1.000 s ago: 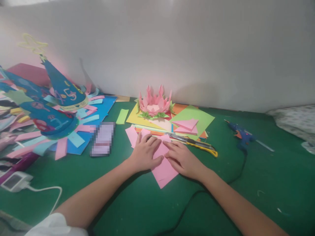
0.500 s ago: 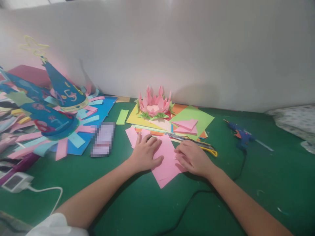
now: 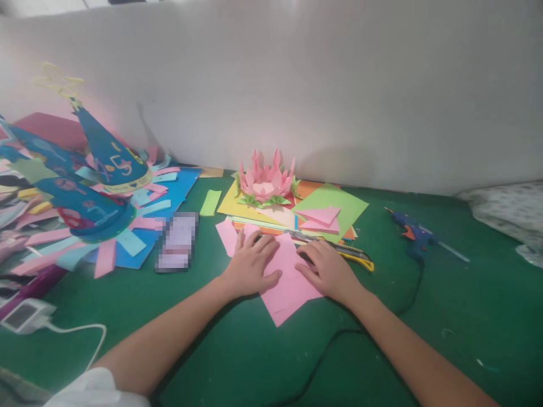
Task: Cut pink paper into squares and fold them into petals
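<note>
My main worry is slippage: the pink sheet [image 3: 288, 297] lies on the green table [image 3: 237, 356] with its near corner free, so if the left hand [image 3: 251, 265] lightens its press while the right hand [image 3: 333, 270] works the right side, I would expect the paper to swivel and a crease to land crooked. The cutter [image 3: 352, 250] is my second concern. It lies just beyond the right hand, handle to the right, and a careless sweep outward could knock it or bring knuckles against it; I can't make out whether its blade is out. A dark cord [image 3: 328, 340] passes by the right forearm, apparently leading to the glue gun [image 3: 422, 234] at far right, so a dragging arm could tug the gun round.

As for grip, I see the left hand flat and spread, thumb well away from the fingers, touching the sheet's left side without pinching it. On the right, the fingers curl over the sheet's right part, and a gap shows between thumb and forefinger; whether the fingers tucked beneath have hold of any paper, I can't tell from here.
</note>
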`<state>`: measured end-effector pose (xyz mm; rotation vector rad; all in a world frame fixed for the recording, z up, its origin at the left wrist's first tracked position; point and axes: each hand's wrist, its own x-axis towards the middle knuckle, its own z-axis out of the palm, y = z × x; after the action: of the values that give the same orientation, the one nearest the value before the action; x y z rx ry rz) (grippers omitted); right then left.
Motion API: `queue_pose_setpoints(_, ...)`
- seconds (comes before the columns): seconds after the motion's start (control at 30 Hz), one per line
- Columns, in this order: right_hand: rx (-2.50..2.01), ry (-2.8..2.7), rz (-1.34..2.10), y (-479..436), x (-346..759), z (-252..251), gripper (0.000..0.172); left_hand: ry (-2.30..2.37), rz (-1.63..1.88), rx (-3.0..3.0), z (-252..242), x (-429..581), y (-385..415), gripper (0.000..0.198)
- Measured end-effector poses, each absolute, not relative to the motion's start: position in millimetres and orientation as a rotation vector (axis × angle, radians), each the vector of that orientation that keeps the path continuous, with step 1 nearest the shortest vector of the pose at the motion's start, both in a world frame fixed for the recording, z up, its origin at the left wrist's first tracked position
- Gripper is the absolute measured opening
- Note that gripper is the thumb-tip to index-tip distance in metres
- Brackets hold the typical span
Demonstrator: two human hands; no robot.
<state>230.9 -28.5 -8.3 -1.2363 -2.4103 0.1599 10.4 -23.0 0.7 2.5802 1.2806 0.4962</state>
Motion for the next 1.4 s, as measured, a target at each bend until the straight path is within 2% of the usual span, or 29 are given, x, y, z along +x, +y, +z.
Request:
queue_pose_setpoints(0.13,-1.241,-2.381,0.226,-28.9,228.9,-7.7,0.012,1.186,0.528,2.587,1.1,11.0,-22.8,0.055)
queue_pose_setpoints(0.4,-1.319,-2.264,0.358,-28.5,226.4,-8.1,0.008,1.123,0.576,2.639,3.9,13.6,-24.3,0.023)
queue_pose_setpoints(0.63,-1.261,-2.164,0.432,-28.7,227.4,-5.9,0.006,1.069,0.688,2.647,5.1,13.8,-23.3,0.023)
queue_pose_setpoints(0.73,-1.158,-2.158,0.418,-29.8,224.6,-3.7,0.014,1.072,0.818,2.649,3.4,14.1,-22.2,0.018)
queue_pose_setpoints(0.9,-1.053,-2.166,0.435,-31.9,219.6,-1.2,0.014,1.132,1.003,2.615,-0.5,12.1,-17.3,0.014)
queue_pose_setpoints(1.2,-1.335,-1.768,0.265,-21.3,247.9,-11.9,0.016,1.403,1.249,2.233,-5.4,-0.7,-1.9,0.014)
queue_pose_setpoints(1.33,-1.237,-1.587,0.589,-19.2,249.1,-18.7,0.021,1.418,1.325,2.035,-7.7,1.9,-4.9,0.016)
queue_pose_setpoints(1.4,-1.055,-1.587,0.798,-19.4,244.1,-20.4,0.038,1.398,1.318,1.953,-8.9,4.1,-6.8,0.016)
